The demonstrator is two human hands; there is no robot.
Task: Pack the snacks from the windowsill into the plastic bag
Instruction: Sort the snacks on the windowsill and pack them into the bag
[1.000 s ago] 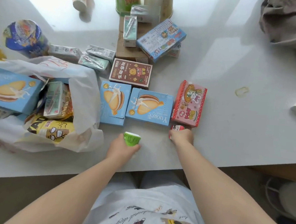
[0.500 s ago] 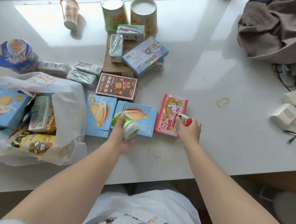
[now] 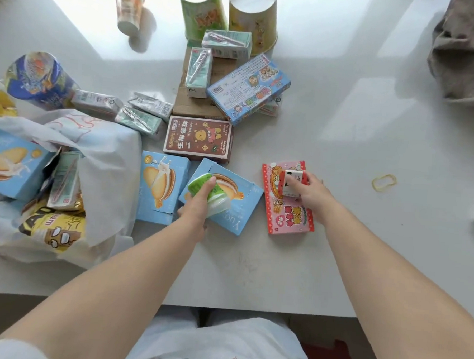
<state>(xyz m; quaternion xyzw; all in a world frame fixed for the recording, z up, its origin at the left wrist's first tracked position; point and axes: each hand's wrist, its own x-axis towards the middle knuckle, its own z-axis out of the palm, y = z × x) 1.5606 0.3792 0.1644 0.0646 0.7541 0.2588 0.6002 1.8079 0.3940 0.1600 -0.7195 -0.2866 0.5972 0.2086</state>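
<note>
Curling round a small green-and-white cup point(image 3: 209, 195), the left hand point(image 3: 198, 210) holds it tipped on its side over a light-blue biscuit box point(image 3: 236, 215), which lies skewed near the front edge of the windowsill point(image 3: 355, 147). The right hand point(image 3: 309, 192) pinches a little red-and-white carton point(image 3: 292, 182) between thumb and bent fingers, held above the far end of a pink snack box point(image 3: 286, 212) lying flat to the right of the blue one. A second light-blue biscuit box point(image 3: 161, 186) sits just left of the first, touching the white plastic bag point(image 3: 107, 167), which slumps open at the left edge with another blue box and several packets already inside. Behind them lie a brown box point(image 3: 198, 139), small green drink cartons point(image 3: 140, 119) and a blue printed box point(image 3: 249, 88), with tall snack cups point(image 3: 203, 10) near the back edge. A yellow rubber band point(image 3: 384, 182) lies apart on the right.
</note>
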